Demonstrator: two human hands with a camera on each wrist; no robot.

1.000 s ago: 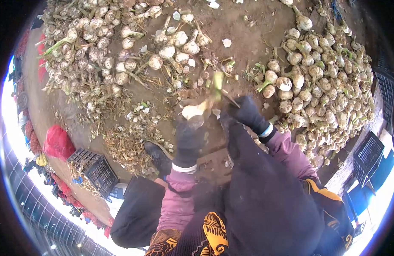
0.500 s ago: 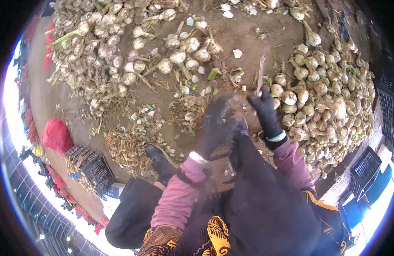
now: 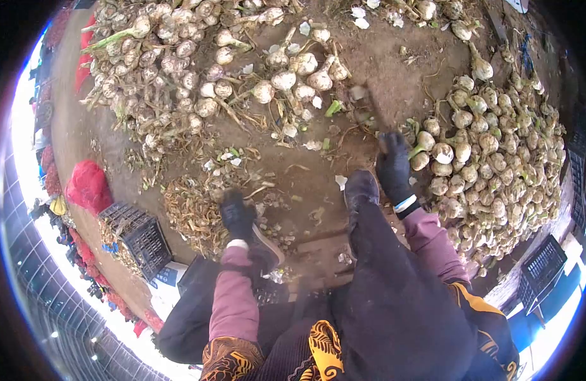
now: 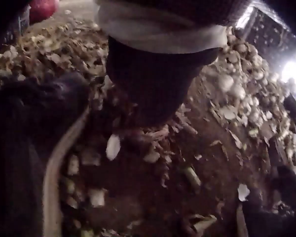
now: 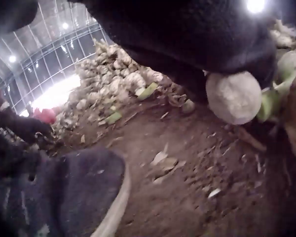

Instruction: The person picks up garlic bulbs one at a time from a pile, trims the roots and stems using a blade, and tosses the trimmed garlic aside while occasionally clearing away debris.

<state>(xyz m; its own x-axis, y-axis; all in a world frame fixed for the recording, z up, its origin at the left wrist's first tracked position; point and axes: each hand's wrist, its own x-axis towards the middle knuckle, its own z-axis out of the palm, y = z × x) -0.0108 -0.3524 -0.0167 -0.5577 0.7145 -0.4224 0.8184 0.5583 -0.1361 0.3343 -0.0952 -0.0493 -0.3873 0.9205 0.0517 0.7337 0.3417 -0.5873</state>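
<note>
My right hand (image 3: pixel 395 170), in a dark glove, grips a knife (image 3: pixel 382 143) beside the right-hand garlic pile (image 3: pixel 496 159); its blade is blurred and points away from me. In the right wrist view a pale round end (image 5: pixel 234 98) shows under the dark glove. My left hand (image 3: pixel 237 216), also gloved, is over the near edge of a heap of dry stalks and peel (image 3: pixel 194 216), beside my left shoe (image 3: pixel 267 246). Nothing shows in it. The left wrist view has the dark glove (image 4: pixel 150 81) above scraps on the ground, fingertips hidden in shadow.
A larger spread of stemmed garlic (image 3: pixel 172 63) lies at the far left. My right shoe (image 3: pixel 361 189) stands between the hands. A black crate (image 3: pixel 137 238) and a red sack (image 3: pixel 90 186) are at left, another black crate (image 3: pixel 543 270) at right.
One second ago my left hand held a garlic bulb against the knife; it has since let go and swung left to the stalk heap. My right hand keeps the knife, now farther right.
</note>
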